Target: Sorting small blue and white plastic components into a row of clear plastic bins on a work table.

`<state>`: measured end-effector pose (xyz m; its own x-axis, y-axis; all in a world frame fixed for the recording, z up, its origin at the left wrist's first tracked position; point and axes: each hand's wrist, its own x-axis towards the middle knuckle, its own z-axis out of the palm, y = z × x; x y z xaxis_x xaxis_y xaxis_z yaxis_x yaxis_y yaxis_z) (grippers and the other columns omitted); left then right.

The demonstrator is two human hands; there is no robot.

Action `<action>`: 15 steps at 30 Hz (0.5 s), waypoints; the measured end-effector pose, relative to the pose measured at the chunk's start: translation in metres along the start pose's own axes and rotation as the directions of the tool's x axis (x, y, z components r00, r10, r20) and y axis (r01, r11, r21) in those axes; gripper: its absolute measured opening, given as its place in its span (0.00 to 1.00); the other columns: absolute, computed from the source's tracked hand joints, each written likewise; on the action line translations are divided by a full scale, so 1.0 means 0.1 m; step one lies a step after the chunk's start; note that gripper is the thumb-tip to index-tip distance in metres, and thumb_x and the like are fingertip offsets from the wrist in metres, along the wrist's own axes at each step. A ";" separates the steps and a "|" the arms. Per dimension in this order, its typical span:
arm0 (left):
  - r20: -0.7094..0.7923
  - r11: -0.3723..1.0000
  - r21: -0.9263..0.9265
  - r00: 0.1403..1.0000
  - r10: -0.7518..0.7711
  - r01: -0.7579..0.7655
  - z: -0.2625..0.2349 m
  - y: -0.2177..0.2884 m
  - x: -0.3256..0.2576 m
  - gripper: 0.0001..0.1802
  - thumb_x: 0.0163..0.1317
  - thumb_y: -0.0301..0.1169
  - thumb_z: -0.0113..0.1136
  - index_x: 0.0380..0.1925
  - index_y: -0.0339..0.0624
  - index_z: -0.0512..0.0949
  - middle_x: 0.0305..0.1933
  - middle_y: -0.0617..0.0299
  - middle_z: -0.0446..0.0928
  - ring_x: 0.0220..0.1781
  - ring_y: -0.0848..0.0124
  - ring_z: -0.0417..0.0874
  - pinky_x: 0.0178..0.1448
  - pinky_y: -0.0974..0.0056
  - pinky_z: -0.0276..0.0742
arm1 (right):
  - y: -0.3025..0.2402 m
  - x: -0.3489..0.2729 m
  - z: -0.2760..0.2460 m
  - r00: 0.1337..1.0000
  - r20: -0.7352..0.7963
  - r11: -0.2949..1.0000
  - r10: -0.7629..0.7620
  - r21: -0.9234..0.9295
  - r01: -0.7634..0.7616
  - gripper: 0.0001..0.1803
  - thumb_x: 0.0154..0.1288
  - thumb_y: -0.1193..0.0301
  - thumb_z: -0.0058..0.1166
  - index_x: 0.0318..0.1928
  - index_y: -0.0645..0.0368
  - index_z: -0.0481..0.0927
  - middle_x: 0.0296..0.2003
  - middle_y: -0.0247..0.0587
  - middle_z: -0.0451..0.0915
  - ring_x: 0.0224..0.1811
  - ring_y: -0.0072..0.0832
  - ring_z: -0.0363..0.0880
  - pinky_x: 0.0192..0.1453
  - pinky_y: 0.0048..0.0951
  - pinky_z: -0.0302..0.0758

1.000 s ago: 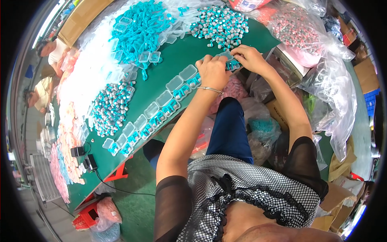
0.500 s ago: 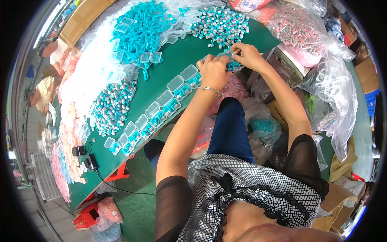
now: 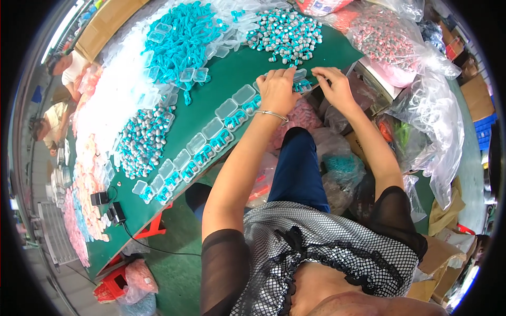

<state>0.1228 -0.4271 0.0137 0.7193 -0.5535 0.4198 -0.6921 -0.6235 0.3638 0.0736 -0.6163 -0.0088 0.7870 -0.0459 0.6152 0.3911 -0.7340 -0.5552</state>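
A row of small clear plastic cases (image 3: 212,128) with raised lids runs diagonally along the table edge, each holding teal cord pieces and grey-and-teal plugs. My left hand (image 3: 278,92) is curled over the case at the right end of the row, fingertips at its far side and thumb at the near side; the hand covers part of it. Beside it shows an end case (image 3: 301,84) with teal pieces inside. My right hand (image 3: 336,89) hovers just right of that case, thumb and forefinger apart, with nothing visible between them.
Behind the row lie a heap of teal cords (image 3: 182,45) and two piles of grey-and-teal plugs (image 3: 287,34) (image 3: 145,139). Black adapters (image 3: 116,212) with a cable lie at the left edge. Plastic bags (image 3: 387,39) fill the right. Two people sit at far left.
My right hand has let go of the end case and moved right, away from it. My left hand has shifted slightly, and the end case shows more.
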 end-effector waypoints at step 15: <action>-0.037 0.998 0.046 0.998 0.041 -0.039 0.01 0.03 -0.03 0.34 0.39 0.33 0.74 0.52 0.47 0.76 0.47 0.60 0.79 0.51 0.61 0.77 0.52 0.52 0.63 | -0.30 -0.43 0.25 0.991 -0.094 0.861 -0.094 -0.507 0.034 0.21 0.53 0.77 0.52 0.50 0.52 0.79 0.43 0.33 0.77 0.51 0.32 0.72 0.60 0.42 0.58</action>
<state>0.1187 -0.4279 0.0123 0.6875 -0.5576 0.4652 -0.7163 -0.6258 0.3086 0.0397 -0.5752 -0.0324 0.6983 -0.0398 0.7147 0.1216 -0.9774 -0.1732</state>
